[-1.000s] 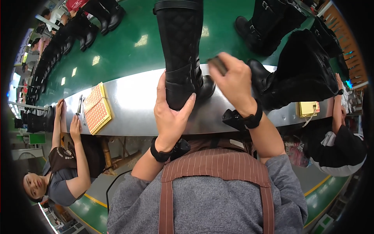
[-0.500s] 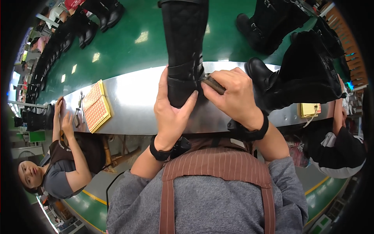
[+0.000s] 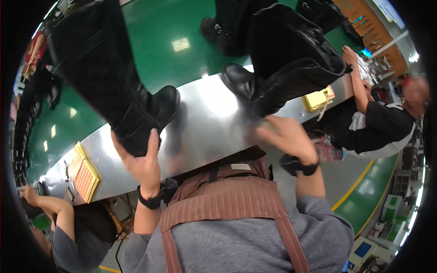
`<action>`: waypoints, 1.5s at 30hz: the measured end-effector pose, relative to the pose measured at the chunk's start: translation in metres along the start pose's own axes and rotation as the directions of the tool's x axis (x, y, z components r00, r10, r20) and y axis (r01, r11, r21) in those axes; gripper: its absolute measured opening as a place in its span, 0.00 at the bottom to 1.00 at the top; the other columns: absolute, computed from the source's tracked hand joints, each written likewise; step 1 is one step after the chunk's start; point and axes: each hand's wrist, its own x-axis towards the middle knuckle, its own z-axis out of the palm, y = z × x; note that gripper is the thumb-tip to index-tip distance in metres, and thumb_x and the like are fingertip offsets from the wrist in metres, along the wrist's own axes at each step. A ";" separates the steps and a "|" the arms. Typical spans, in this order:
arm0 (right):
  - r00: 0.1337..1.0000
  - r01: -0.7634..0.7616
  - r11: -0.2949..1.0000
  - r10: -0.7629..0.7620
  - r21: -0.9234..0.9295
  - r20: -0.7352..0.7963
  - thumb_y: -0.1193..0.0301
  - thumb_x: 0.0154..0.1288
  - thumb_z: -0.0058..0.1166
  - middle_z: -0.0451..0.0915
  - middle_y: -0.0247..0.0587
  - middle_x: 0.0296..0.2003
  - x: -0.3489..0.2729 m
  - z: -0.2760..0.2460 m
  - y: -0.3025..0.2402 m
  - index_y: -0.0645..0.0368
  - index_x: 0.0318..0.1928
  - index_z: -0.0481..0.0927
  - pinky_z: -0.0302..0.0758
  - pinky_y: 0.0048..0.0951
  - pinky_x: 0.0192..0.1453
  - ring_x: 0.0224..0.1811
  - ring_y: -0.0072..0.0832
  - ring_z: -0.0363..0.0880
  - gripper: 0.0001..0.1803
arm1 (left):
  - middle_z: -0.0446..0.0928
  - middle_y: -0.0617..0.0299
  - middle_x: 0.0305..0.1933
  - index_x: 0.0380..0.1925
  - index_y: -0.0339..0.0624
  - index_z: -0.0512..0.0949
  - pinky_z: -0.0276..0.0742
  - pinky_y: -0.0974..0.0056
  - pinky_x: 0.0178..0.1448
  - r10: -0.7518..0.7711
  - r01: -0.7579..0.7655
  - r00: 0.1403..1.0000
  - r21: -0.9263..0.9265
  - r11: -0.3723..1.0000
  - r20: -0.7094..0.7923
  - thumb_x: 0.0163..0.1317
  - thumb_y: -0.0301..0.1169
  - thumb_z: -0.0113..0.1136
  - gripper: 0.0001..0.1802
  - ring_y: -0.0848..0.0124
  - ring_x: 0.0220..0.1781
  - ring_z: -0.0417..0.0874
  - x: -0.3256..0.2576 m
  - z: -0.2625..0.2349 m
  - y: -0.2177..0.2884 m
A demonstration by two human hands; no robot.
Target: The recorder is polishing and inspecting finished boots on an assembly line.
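A: Status on hands?

B: Left hand (image 3: 142, 164) grips the heel end of a tall black quilted boot (image 3: 114, 86), fingers wrapped up behind the heel, palm under the sole. Boot is tilted, shaft leaning up-left, toe pointing right, over the near half of the steel table (image 3: 205, 123).

A: Right?

B: Right hand (image 3: 284, 136) is blurred, above the table's near edge, just beside a second black boot (image 3: 282, 68). Fingers look loosely spread, holding nothing that I can see. Whether it touches that boot, can't tell.

A: Edges, clearance?

B: The table is a curved steel strip. Near edge runs right in front of the striped apron (image 3: 227, 200); far edge meets the green conveyor belt (image 3: 177, 50). There's a bare patch of steel between the two boots. The second boot stands toe-left on the far part of the table.

A: Counts?

B: Two boots at the station. More dark boots (image 3: 227, 22) further back on the belt, count unclear. One orange-and-yellow pad (image 3: 84, 175) on the table to the left, one yellow block (image 3: 318, 98) to the right. Two other people: one lower left (image 3: 73, 236), one right in a black and white shirt (image 3: 378, 127), both at the table edge. Black wristband on each of my wrists.
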 end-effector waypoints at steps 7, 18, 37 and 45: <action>0.861 -0.257 0.966 0.247 0.037 -0.445 0.61 0.70 0.50 0.78 0.55 0.33 0.002 -0.028 0.116 0.68 0.44 0.75 0.73 0.36 0.42 0.34 0.42 0.78 0.19 | 0.73 0.55 0.55 0.69 0.33 0.53 0.75 0.66 0.57 -0.087 0.094 0.993 -0.089 0.992 0.084 0.56 0.22 0.68 0.44 0.70 0.51 0.78 0.003 0.007 0.003; 0.851 -0.037 0.999 0.047 0.031 -0.522 0.68 0.51 0.68 0.75 0.46 0.41 0.019 -0.015 0.124 0.65 0.46 0.75 0.69 0.39 0.56 0.49 0.41 0.74 0.23 | 0.69 0.49 0.61 0.70 0.35 0.51 0.69 0.62 0.64 -0.053 0.053 0.998 -0.023 0.998 -0.032 0.55 0.22 0.68 0.47 0.66 0.59 0.74 -0.002 0.007 -0.012; 0.973 0.087 0.799 0.059 0.594 -0.222 0.71 0.51 0.71 0.86 0.42 0.38 0.037 0.044 0.028 0.69 0.42 0.83 0.77 0.27 0.48 0.40 0.24 0.83 0.19 | 0.80 0.52 0.26 0.26 0.33 0.80 0.72 0.62 0.31 -0.287 -0.114 0.771 0.566 0.816 0.569 0.61 0.37 0.65 0.16 0.63 0.28 0.82 -0.009 -0.036 0.037; 0.986 0.060 0.798 0.048 0.599 -0.163 0.76 0.51 0.70 0.82 0.35 0.41 0.035 0.051 0.009 0.66 0.44 0.81 0.75 0.28 0.51 0.43 0.24 0.79 0.18 | 0.82 0.54 0.33 0.46 0.31 0.76 0.79 0.66 0.39 -0.309 0.157 0.604 0.271 0.950 0.735 0.62 0.34 0.64 0.18 0.70 0.33 0.83 -0.030 0.111 -0.040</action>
